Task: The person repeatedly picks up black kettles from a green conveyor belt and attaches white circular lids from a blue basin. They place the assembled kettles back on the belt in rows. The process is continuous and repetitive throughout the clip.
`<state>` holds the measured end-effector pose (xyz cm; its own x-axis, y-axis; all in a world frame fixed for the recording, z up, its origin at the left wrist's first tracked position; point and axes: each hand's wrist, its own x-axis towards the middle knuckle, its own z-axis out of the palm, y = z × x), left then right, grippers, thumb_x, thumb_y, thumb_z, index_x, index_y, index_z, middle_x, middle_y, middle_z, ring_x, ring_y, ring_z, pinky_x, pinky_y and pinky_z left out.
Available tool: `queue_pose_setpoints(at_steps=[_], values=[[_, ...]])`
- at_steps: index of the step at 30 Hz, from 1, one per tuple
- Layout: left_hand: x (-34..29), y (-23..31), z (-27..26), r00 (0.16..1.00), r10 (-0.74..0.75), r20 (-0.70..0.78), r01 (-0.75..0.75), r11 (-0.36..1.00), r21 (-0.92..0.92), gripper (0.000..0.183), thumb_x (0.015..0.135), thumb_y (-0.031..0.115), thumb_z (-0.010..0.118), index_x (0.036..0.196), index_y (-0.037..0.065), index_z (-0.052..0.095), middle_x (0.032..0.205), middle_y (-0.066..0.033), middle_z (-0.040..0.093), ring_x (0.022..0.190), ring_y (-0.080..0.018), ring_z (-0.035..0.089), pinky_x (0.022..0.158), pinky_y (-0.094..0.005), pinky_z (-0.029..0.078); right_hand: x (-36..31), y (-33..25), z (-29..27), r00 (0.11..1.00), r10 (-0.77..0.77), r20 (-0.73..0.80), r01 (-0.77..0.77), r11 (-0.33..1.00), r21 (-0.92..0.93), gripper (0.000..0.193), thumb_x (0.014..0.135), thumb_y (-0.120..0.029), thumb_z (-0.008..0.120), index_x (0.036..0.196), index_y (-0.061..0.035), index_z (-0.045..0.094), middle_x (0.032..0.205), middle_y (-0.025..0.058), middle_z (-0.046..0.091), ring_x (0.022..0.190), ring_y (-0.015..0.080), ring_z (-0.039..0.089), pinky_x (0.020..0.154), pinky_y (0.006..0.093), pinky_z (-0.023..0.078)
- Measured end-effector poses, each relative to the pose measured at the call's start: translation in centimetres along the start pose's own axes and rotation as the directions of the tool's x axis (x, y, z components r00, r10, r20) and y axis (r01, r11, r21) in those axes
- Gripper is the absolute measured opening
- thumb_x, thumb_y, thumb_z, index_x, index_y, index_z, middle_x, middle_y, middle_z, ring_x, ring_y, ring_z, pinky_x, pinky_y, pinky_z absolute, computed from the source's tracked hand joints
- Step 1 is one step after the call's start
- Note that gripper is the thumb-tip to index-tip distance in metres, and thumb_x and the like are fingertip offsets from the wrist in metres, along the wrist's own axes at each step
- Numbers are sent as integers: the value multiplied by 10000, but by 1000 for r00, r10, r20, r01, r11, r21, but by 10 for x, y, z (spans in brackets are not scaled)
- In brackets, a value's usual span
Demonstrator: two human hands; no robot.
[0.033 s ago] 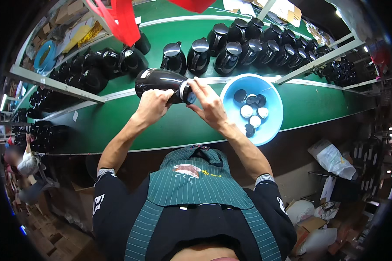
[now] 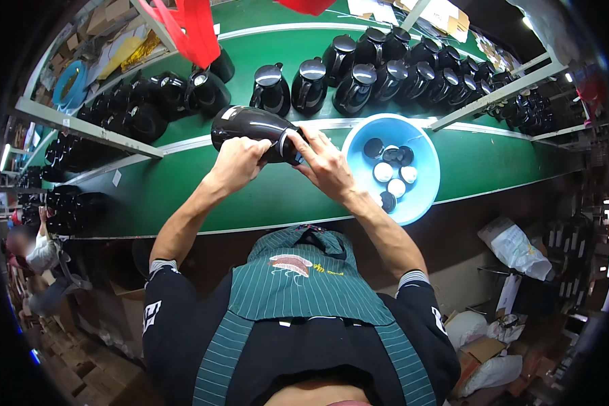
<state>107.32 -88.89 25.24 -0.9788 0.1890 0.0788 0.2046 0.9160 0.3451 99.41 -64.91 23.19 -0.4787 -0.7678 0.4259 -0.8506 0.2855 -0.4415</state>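
Observation:
A glossy black vacuum jug [image 2: 247, 127] is held lying nearly level above the green bench, its top end to the right. My left hand [image 2: 237, 166] is closed around the handle side of the jug. My right hand [image 2: 326, 164] has its fingers curled over the jug's top end, where a pale ring and part of the lid show; the fingers cover most of it. Right of that hand stands a light blue basin [image 2: 426, 195] with several round black and white lids [image 2: 383, 172] in it.
Several black jugs [image 2: 310, 84] stand upright in rows behind my hands, with more at the left [image 2: 142, 122]. Metal frame posts [image 2: 91, 130] rise from the green bench [image 2: 176, 196]. Red cloth [image 2: 199, 34] hangs at the top. Another person [image 2: 44, 254] is at far left.
My right hand's fingers have curled further over the jug's top end and cover more of the lid. The jug has shifted very slightly; my left hand keeps its hold.

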Motion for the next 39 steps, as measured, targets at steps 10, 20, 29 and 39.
queue_pose_setpoints(at_steps=[10,20,29,39], values=[[8,23,23,995,81,60,-87,990,112,175,804,75,748,873,68,587,751,-145,685,741,-362,714,645,-488,535,-21,27,16,400,654,642,-832,-34,553,771,1040,-657,478,905,64,717,707,159,742,585,230,737,562,350,604],[22,30,40,996,88,2,-88,992,87,158,839,105,741,875,68,591,739,-147,690,715,-348,719,636,-461,548,-43,10,8,938,217,-271,-221,975,17,627,933,-271,807,1469,-58,561,1072,181,743,890,358,753,847,399,612],[23,45,74,893,405,-196,-314,873,373,65,848,126,647,836,125,583,725,-25,628,671,-187,663,634,-323,482,-52,20,35,254,680,688,-219,-652,726,742,1016,-606,592,1171,118,630,962,174,740,823,256,769,752,353,667],[60,48,70,962,243,-125,-223,962,155,55,884,100,612,932,120,593,785,-61,681,717,-248,703,646,-382,516,-56,27,15,775,401,-489,-431,901,56,901,1009,-545,660,1577,60,310,1214,265,677,949,301,732,741,389,598]])
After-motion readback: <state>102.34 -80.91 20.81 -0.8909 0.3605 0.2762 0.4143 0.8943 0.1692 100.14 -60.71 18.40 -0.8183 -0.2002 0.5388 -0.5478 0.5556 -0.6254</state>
